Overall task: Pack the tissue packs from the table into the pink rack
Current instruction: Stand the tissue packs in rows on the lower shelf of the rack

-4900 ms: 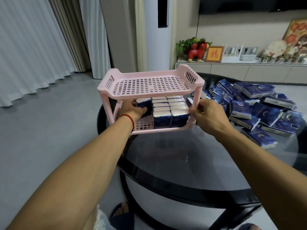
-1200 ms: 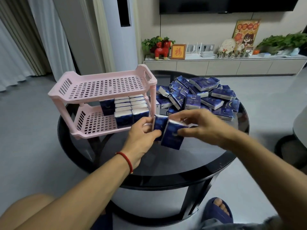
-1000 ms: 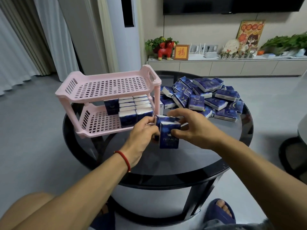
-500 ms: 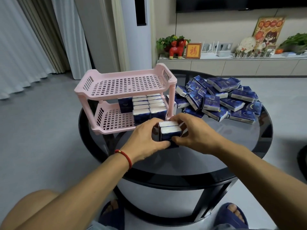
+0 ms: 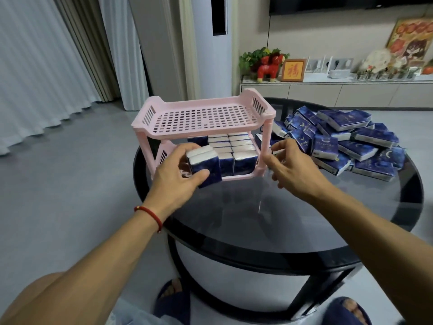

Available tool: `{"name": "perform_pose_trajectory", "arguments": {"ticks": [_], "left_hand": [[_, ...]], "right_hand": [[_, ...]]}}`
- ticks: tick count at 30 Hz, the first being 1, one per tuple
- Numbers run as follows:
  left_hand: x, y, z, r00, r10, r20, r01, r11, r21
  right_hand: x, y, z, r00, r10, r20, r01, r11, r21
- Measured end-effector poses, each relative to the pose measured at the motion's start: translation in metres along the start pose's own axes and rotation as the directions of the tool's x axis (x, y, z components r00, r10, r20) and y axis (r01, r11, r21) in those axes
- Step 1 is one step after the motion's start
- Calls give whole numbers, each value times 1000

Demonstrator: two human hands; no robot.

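My left hand (image 5: 174,177) grasps two tissue packs (image 5: 205,164) pressed together (dark blue wrap, white tops), thumb in front, fingers behind, at the open front of the lower shelf of the pink rack (image 5: 201,118). Just behind my grip, more packs stand in rows on this shelf. My right hand (image 5: 294,167) is released, fingers loosely spread, holding nothing, just right of the rack's post. Further right lies the pile of packs (image 5: 346,141) on the black table (image 5: 293,219).

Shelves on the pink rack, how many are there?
2. The top shelf holds nothing; the bottom shelf, under it, holds tissue packs. None seems hidden.
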State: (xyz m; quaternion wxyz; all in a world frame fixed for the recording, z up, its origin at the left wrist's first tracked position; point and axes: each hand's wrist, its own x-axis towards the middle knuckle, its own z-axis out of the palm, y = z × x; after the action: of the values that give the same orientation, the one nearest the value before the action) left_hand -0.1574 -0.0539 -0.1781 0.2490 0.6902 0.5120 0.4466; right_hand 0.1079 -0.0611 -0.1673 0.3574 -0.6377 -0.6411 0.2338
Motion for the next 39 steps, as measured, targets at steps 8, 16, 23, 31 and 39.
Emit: {"name": "perform_pose_trajectory", "arguments": {"ticks": [8, 16, 23, 31, 39], "left_hand": [[10, 0, -18, 993, -79, 89, 71, 993, 90], [14, 3, -27, 991, -121, 60, 110, 981, 160], [28, 0, 1, 988, -135, -70, 150, 949, 277], [43, -13, 11, 948, -315, 50, 315, 949, 16], [61, -23, 13, 963, -269, -1, 269, 959, 88]], "right_hand": [[21, 0, 12, 995, 95, 32, -98, 991, 87], [28, 2, 16, 993, 116, 32, -120, 984, 132], [27, 0, 17, 996, 82, 45, -85, 994, 70], [27, 2, 17, 997, 61, 50, -64, 997, 43], [29, 6, 17, 995, 64, 75, -69, 995, 68]]}}
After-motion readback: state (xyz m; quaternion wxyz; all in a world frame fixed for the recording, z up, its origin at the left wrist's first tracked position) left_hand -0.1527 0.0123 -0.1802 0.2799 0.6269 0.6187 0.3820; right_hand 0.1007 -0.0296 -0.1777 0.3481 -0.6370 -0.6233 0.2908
